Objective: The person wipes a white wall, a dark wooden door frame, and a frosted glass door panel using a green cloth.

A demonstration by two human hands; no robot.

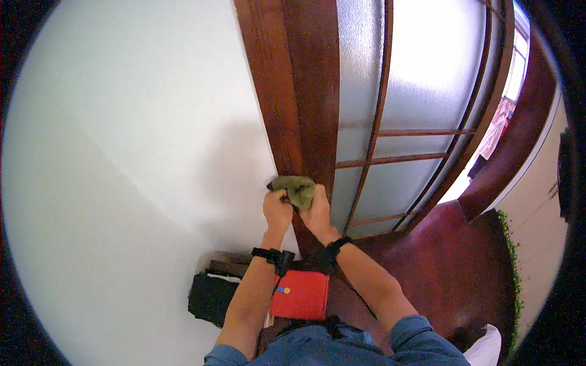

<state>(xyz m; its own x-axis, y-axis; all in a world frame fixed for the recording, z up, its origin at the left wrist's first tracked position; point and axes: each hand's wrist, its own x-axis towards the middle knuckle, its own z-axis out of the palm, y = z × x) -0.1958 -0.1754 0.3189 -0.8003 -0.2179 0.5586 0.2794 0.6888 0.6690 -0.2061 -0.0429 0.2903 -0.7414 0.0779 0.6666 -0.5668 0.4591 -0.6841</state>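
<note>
A crumpled olive-green cloth (298, 188) is bunched between my two hands, in front of the dark brown wooden door frame (305, 110). My left hand (278, 210) is closed on its left side, near where the white wall meets the frame. The cloth's right side is gripped by my right hand (318, 211), with the thumb side toward the frosted glass door. Whether the cloth touches the wood cannot be made out. Black straps with small devices circle both wrists.
Below my arms lie a red box-like item (300, 296) and a black bag or cloth bundle (210, 299) against the white wall (122, 183). A frosted glass door (421, 73) with wooden bars stands right. Green leafy trim (513, 262) edges the dark red floor (452, 274).
</note>
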